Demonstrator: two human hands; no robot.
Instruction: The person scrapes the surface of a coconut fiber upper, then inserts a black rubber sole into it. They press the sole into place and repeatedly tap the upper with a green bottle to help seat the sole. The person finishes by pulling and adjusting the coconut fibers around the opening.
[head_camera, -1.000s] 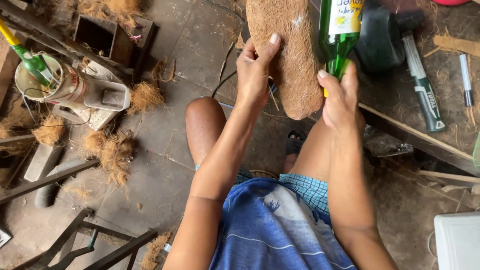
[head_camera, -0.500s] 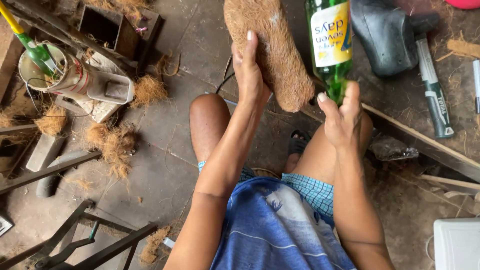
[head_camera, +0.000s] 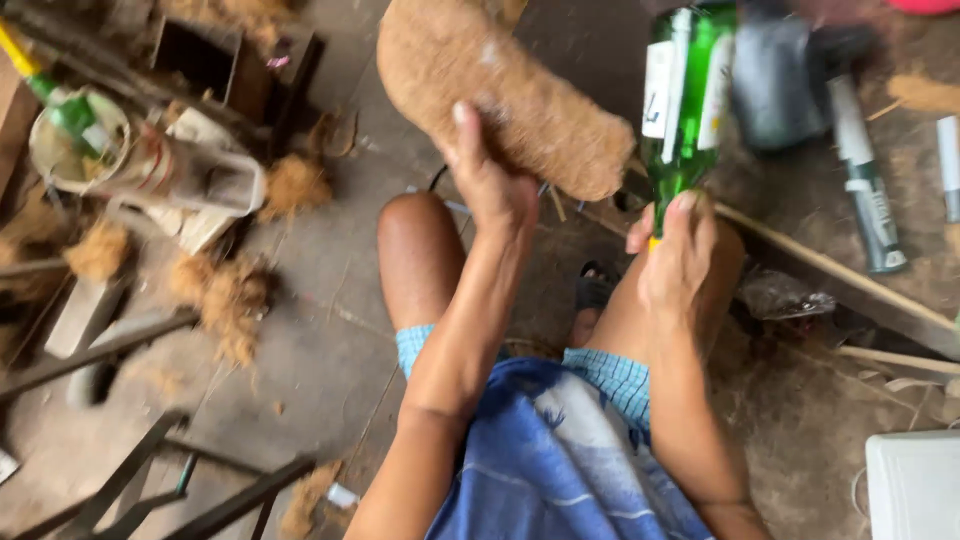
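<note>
fibre pad (head_camera: 500, 95) left of bottle (head_camera: 685, 100), tubes (head_camera: 865, 185) right, bucket (head_camera: 75, 150) far left

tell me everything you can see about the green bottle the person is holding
The green glass bottle is held neck down, its base pointing away from the camera and slightly tilted. It looks translucent, with pale labels on its body, blurred by motion. The right hand grips it at the narrow neck, where a bit of yellow shows by the fingers. Its side lies close to the brown coir-fibre pad held by the left hand; whether they touch is unclear. It hangs above the knees and dusty floor.
</note>
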